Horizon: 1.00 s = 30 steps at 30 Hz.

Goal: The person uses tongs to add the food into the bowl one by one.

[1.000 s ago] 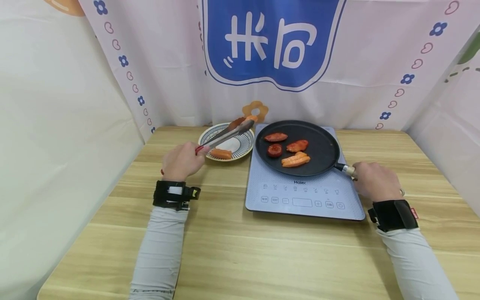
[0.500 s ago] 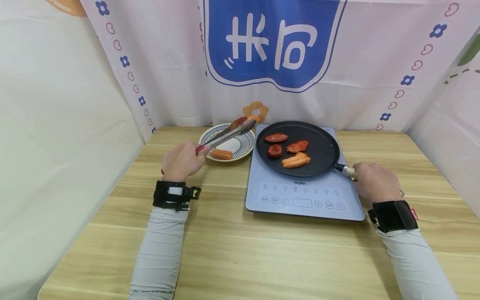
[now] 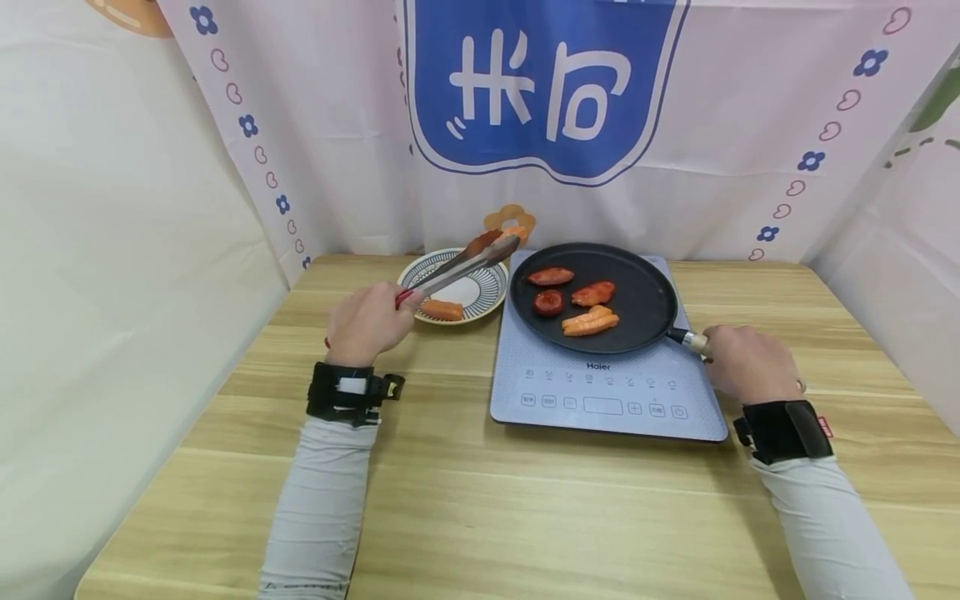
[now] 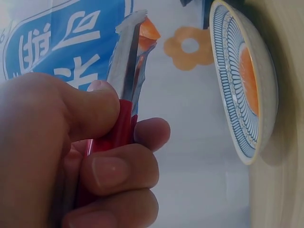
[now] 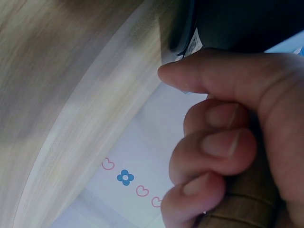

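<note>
My left hand [image 3: 369, 323] grips red-handled metal tongs [image 3: 468, 265], fingers curled round the handle. Their tips pinch an orange piece of food [image 4: 149, 29] above the patterned plate [image 3: 491, 307]. Another orange piece [image 3: 441, 310] lies on that plate, near its front rim. My right hand [image 3: 752, 364] holds the wooden handle [image 5: 251, 197] of a black frying pan [image 3: 641, 296], which sits on the induction cooker. Inside the pan are two reddish browned pieces, a round sausage-like slice [image 3: 548, 302] and an orange piece with grooves [image 3: 591, 321].
The white Haier induction cooker [image 3: 547, 400] stands on the wooden table [image 3: 480, 517], right of the plate. A printed cloth [image 3: 337, 167] with a blue emblem hangs along the table's back edge. White cloth also walls the left and right sides.
The tongs' tips have risen slightly and shifted a little to the right, still with the orange piece. The right hand and the pan stay in place.
</note>
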Available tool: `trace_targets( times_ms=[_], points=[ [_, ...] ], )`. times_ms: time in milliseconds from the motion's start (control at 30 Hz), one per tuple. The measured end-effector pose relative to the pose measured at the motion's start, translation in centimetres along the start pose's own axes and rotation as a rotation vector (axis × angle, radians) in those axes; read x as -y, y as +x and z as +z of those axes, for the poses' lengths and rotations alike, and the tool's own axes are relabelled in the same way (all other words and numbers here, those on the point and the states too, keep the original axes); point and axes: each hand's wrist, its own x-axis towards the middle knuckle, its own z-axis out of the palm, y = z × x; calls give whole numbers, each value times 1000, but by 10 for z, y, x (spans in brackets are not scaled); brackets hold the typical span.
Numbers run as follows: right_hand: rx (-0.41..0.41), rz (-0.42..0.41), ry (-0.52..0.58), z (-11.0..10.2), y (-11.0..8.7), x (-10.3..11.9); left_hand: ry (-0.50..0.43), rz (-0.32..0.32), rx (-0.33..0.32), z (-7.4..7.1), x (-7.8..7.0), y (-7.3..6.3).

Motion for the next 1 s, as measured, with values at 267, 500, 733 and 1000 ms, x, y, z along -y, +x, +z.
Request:
trace_targets(
  times_ms=[267,500,733,1000],
  points=[
    [-10,1,8,0,1,-1,2,7,-22,-1,-6,-1],
    [-21,-6,12,0,0,-3,25,40,-50,0,-10,-1],
    [-38,-19,12,-1,-2,-7,41,103,-100,5,-19,-1],
    [-40,-17,29,1,0,-1,33,110,-86,11,-32,-3]
  ],
)
